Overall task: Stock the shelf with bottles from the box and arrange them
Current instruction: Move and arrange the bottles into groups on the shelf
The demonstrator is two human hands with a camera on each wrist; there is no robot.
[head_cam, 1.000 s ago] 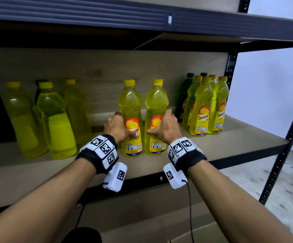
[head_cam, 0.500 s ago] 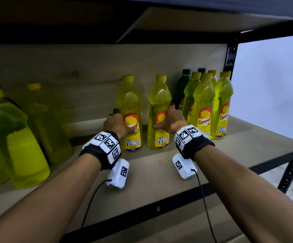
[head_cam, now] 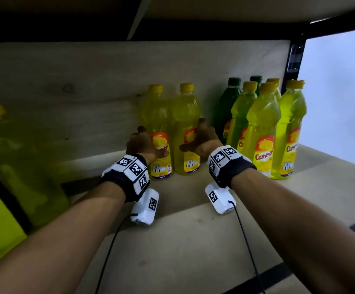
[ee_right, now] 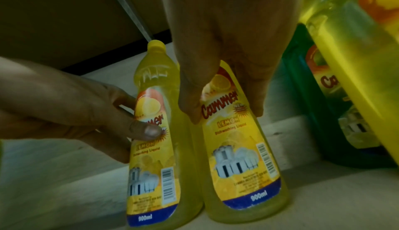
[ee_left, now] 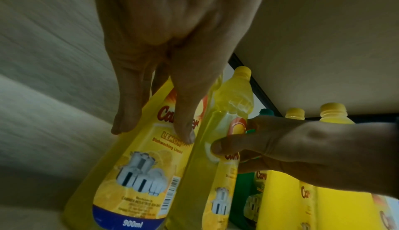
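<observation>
Two yellow lemon dishwashing-liquid bottles stand side by side, upright, deep on the wooden shelf [head_cam: 193,240] near its back board. My left hand [head_cam: 149,145] grips the left bottle [head_cam: 158,115] at its label, thumb in front and fingers behind. My right hand [head_cam: 193,136] grips the right bottle [head_cam: 186,111] the same way. The left wrist view shows the left hand [ee_left: 154,129] on the left bottle [ee_left: 138,174]. The right wrist view shows the right hand [ee_right: 224,114] holding the right bottle [ee_right: 237,157], with the left bottle [ee_right: 151,165] beside it.
A tight group of yellow and green bottles [head_cam: 263,128] stands just right of the pair, by the black upright post [head_cam: 293,60]. Large yellow jugs [head_cam: 13,166] fill the left end. The upper shelf hangs low overhead.
Both hands have slid the two bottles back toward the rear board and nearer the right-hand group. The view has come closer and lower under the upper shelf.
</observation>
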